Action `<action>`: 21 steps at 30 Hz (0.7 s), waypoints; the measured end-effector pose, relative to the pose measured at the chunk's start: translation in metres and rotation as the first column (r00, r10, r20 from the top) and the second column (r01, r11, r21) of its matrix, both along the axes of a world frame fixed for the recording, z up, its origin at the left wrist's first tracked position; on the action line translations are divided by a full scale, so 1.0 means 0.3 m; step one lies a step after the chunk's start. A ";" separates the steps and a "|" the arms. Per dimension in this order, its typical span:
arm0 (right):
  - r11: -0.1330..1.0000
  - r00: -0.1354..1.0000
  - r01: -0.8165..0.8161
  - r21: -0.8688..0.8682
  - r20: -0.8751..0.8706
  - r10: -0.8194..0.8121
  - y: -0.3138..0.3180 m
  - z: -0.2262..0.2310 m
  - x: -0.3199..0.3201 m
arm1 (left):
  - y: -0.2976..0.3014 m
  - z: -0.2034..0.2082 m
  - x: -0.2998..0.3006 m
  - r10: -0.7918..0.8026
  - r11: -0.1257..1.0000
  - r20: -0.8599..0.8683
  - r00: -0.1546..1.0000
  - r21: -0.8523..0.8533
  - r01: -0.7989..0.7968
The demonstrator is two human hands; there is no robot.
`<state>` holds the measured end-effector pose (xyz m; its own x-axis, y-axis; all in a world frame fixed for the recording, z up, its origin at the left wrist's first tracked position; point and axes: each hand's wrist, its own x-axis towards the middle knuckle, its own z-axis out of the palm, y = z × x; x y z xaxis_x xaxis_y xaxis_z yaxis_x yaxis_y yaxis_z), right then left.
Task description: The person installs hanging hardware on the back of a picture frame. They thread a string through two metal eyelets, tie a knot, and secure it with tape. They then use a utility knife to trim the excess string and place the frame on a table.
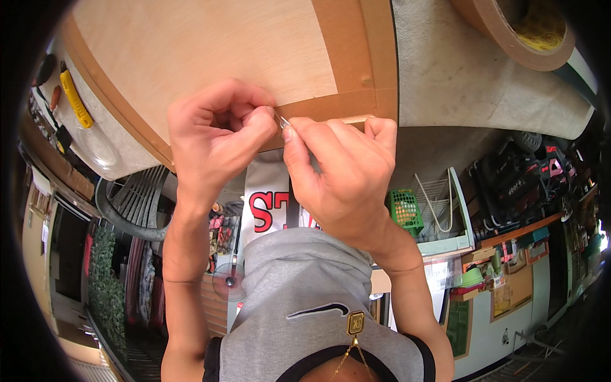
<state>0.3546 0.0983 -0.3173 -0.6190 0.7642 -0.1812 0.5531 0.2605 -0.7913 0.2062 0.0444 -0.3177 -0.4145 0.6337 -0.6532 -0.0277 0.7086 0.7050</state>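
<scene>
A large pale wooden panel (pixel 210 44) with brown tape (pixel 358 51) along its borders lies in front of me. At its near edge my left hand (pixel 216 124) is closed in a pinch, thumb against curled fingers. Close on its right, my right hand (pixel 340 169) pinches a small shiny piece (pixel 284 121) between thumb and forefinger. That piece reaches across the narrow gap toward my left fingertips. It is too small to name, and whether the left fingers grip its other end is hidden. The outer fingers of my right hand rest by the panel's near edge.
A yellow utility knife (pixel 76 99) and a clear coil (pixel 98 149) lie left on the pale-covered table (pixel 445 95). A roll of brown tape (pixel 503 38) sits at the far right. Below are a grey chair (pixel 130 204), a green basket (pixel 405 213) and a small fan (pixel 229 281).
</scene>
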 end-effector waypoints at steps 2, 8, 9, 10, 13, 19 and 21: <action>1.000 1.000 -0.004 -0.003 0.002 0.004 -0.003 0.000 -0.004 | -0.003 0.000 0.006 0.021 1.000 -0.040 0.999 0.014 -0.021; 0.999 1.000 -0.015 0.038 0.023 0.014 -0.015 -0.007 -0.020 | -0.010 -0.010 0.018 0.052 0.995 -0.110 0.993 0.085 -0.043; 0.999 1.000 -0.013 0.051 0.029 0.011 -0.017 -0.007 -0.022 | -0.010 -0.011 0.017 0.047 0.996 -0.114 0.992 0.086 -0.037; 0.998 1.000 -0.011 0.064 0.028 0.009 -0.019 -0.008 -0.024 | -0.011 -0.011 0.016 0.051 0.995 -0.111 0.992 0.089 -0.041; 0.996 0.999 -0.008 0.086 0.037 0.005 -0.024 -0.011 -0.026 | -0.011 -0.012 0.013 0.018 0.996 -0.141 0.990 0.089 -0.005; 0.996 1.000 0.012 0.094 0.015 -0.013 -0.035 -0.018 -0.032 | -0.016 -0.014 0.005 -0.002 0.997 -0.131 0.991 0.078 0.012; 0.995 1.000 0.019 0.103 0.005 -0.019 -0.039 -0.021 -0.033 | -0.017 -0.017 0.004 -0.006 0.995 -0.126 0.992 0.100 0.019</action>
<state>0.3447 0.0867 -0.3237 -0.6035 0.7905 -0.1044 0.5632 0.3298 -0.7576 0.2075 0.0392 -0.3228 -0.4807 0.6993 -0.5291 0.0737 0.6335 0.7702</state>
